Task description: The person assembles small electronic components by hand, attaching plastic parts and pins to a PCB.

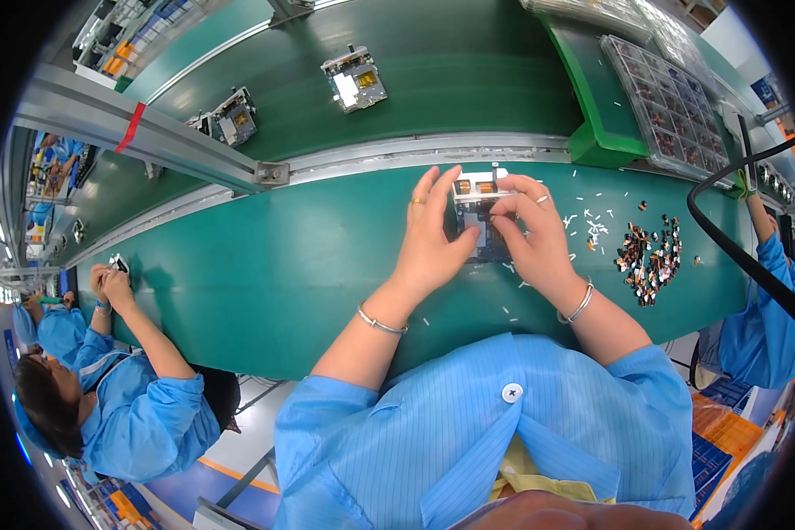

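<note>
On the green mat in front of me lies a circuit board assembly (480,240), dark, with a white end and copper-coloured parts at its far side. My left hand (428,237) grips its left edge, fingers along the side and thumb over the near part. Above the right half, my right hand (534,231) is closed, thumb and fingers bent together near the white end. Whatever is between those fingertips is too small or hidden to name. To the right of this hand are scattered small white strips (597,228) and a pile of small black, orange and silver parts (649,265).
Beyond a metal rail, a dark green conveyor belt (468,88) carries similar assemblies (355,79). A clear compartment tray (667,102) sits on a green-edged stand (605,141) at the far right. A black cable (724,177) arcs nearby. Co-workers in blue sit left (150,406) and right (764,309).
</note>
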Demonstrator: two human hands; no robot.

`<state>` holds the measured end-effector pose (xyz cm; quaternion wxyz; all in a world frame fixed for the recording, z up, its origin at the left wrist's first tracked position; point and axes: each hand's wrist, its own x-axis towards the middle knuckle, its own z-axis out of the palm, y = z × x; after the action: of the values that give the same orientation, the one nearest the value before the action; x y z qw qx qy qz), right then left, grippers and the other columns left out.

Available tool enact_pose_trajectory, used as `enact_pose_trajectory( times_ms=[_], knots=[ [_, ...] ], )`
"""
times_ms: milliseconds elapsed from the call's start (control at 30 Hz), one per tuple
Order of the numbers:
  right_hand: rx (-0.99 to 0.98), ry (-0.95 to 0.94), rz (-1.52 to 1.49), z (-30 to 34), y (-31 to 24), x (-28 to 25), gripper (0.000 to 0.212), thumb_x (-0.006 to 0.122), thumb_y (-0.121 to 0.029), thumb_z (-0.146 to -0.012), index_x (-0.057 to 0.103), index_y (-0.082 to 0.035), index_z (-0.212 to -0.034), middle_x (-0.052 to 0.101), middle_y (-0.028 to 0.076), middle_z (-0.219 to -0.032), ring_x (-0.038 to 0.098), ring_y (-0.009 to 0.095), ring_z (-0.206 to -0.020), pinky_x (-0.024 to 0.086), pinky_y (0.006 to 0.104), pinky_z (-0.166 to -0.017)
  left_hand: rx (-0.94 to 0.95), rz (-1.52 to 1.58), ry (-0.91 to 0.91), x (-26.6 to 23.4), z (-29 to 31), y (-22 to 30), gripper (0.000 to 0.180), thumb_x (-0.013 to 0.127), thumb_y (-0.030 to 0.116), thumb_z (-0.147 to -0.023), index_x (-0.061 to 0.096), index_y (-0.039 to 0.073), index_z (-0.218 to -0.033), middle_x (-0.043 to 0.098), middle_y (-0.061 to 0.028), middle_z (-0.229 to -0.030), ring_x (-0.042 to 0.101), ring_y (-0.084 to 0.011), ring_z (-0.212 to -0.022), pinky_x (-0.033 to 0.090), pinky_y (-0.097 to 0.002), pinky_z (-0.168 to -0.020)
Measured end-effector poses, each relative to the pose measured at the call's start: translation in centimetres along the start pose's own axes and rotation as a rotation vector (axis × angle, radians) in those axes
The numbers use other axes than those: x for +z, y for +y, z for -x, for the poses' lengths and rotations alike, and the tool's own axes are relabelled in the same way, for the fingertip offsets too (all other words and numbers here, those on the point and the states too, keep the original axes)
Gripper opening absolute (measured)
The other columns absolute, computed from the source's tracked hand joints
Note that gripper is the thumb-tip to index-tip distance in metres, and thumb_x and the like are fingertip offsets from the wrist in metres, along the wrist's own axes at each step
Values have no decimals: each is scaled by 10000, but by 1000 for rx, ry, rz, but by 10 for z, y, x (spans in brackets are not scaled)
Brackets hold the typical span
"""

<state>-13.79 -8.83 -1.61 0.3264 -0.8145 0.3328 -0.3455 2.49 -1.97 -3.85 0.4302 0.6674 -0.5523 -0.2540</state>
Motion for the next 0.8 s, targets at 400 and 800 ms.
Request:
enact_pose_trajectory(
  times_ms=[400, 800],
  knots=[
    [22, 57, -5, -2, 1, 12, 122, 656, 24, -797, 597, -30, -888, 578, 112, -1138, 523, 320, -1128, 459, 379, -920, -11, 45, -28, 5, -2, -6, 640, 694, 104, -787, 485, 174, -1388, 550, -62, -1315, 506, -208, -1031, 466, -301, -784],
    [-91, 85, 84, -2, 3, 14, 197, 639, 48, -787, 561, -31, -951, 561, 125, -1125, 516, 341, -1128, 450, 404, -939, -78, 279, 102, 16, -7, 2, 454, 665, 29, -775, 595, 93, -1219, 586, -50, -1124, 531, -157, -930, 475, -281, -830]
  ],
)
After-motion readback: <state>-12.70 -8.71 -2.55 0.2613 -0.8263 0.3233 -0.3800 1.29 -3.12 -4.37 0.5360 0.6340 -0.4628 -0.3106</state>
